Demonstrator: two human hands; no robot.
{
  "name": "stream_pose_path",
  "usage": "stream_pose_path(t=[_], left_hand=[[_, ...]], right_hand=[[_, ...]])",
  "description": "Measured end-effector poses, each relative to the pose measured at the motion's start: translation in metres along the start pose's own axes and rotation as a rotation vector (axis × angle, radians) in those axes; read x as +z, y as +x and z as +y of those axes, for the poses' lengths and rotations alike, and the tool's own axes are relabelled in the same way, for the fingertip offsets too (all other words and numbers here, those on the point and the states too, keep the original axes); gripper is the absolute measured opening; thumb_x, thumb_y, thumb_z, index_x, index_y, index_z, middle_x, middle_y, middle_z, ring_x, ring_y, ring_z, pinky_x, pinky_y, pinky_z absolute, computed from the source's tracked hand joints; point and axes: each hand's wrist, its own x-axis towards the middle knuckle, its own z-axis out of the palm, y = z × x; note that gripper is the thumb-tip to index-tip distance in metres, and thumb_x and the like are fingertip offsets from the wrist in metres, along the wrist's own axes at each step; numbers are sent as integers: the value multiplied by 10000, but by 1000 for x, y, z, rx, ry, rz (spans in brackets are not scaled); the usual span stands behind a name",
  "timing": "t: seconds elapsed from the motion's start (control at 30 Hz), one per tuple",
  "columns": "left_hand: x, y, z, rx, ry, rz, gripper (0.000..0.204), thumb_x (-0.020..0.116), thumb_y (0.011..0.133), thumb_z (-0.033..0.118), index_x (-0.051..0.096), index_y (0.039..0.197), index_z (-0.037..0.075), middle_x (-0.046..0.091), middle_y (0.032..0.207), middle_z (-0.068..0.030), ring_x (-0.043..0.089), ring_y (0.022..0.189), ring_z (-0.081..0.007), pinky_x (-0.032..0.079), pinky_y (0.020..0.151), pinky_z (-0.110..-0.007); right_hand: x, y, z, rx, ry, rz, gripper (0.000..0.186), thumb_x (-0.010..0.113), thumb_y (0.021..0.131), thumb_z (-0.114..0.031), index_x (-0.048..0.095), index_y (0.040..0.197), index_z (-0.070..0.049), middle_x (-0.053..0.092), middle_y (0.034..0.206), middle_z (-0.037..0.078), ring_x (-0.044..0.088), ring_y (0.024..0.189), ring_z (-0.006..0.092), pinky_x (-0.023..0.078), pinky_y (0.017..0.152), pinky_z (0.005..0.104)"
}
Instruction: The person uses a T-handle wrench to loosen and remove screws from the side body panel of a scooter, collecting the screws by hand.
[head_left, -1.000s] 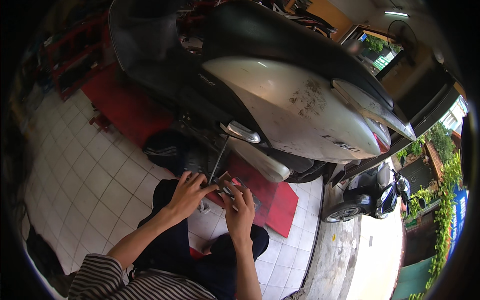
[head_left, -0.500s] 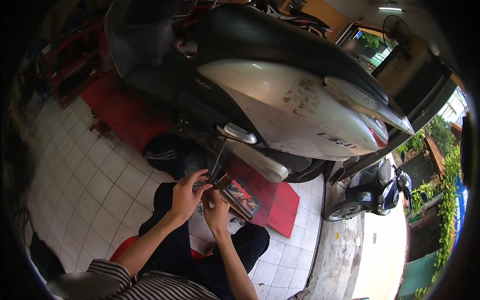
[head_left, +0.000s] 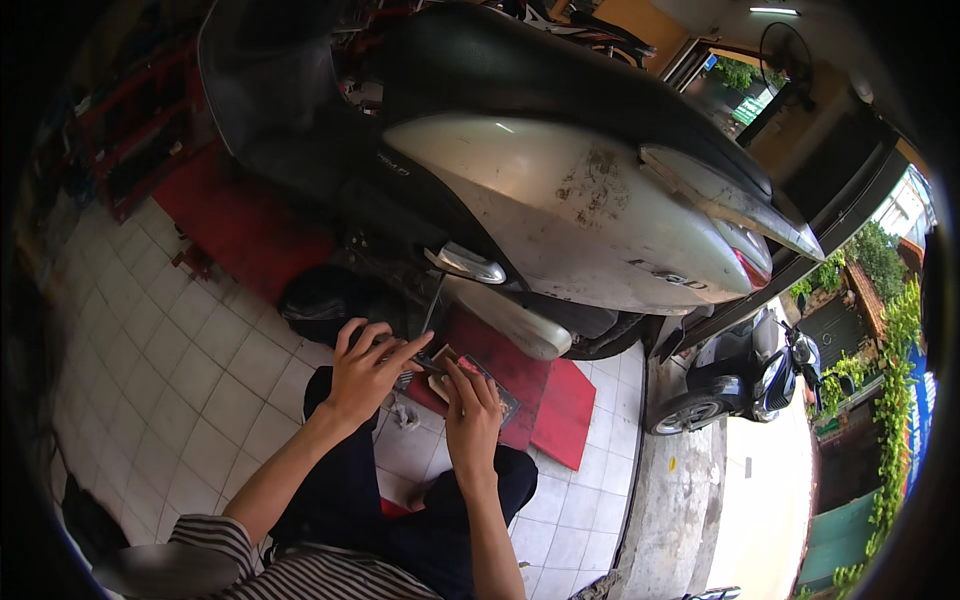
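Note:
My left hand [head_left: 368, 375] is in front of the scooter, its index finger stretched and the others curled around one end of a small dark part. To its right, the fingertips of my right hand [head_left: 472, 410] close on the other end of this small dark part [head_left: 428, 361], too small to make out. Just above it, a thin straight rod [head_left: 435, 305] rises towards the scooter's silver footpeg [head_left: 470, 265]. Partly hidden behind my right hand lies a box with a dark and red printed face [head_left: 508, 404].
The large silver and black scooter [head_left: 560, 215] stands over a red lift platform [head_left: 562, 412]. White floor tiles [head_left: 200, 350] spread to the left. A red rack [head_left: 140, 130] stands far left. Another scooter [head_left: 740, 370] is parked outside at right. A crumpled pale piece [head_left: 404, 417] lies below my hands.
My hands have drawn apart: the left moved slightly left and up, its index finger straightening, and the right shifted right, covering more of the box. The scooter appears slightly further left in view.

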Motion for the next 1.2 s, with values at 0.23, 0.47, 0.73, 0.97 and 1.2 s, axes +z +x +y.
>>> stream_pose_path(t=[0.23,0.47,0.73,0.97,1.2], left_hand=[[3,3,-6,-396,-336,201,934,925,590,339,440,1326,30,487,1400,-127,471,1207,-296,362,1026,-445],[3,-5,15,-305,-400,-7,284,737,820,91,683,1099,94,748,847,-32,666,792,-222,438,893,-372],[-4,-10,10,-52,-109,-215,385,702,782,5,710,1142,140,632,1009,-19,579,1001,-224,406,938,-403],[-9,12,13,-268,-187,218,536,820,726,318,647,1208,161,550,1284,-45,444,1255,-275,346,1057,-473],[19,-29,26,-411,-540,-59,223,646,889,48,684,1107,77,699,987,-123,678,899,-296,528,803,-402]], right_hand=[[46,-29,-1,173,229,-85,385,631,872,46,613,1255,16,670,1059,228,646,987,401,497,858,444],[62,-31,-14,115,460,-205,393,622,761,124,615,1148,50,644,1071,270,626,991,449,490,853,479],[5,-9,-24,38,33,188,285,662,898,-71,685,1179,-110,660,1077,102,674,855,260,534,728,405],[22,-17,8,4,-290,28,257,665,896,-174,701,1145,-123,709,922,72,694,828,281,522,763,390],[81,-29,10,169,262,-138,253,634,758,57,658,1006,13,681,933,225,637,928,432,498,775,484]])
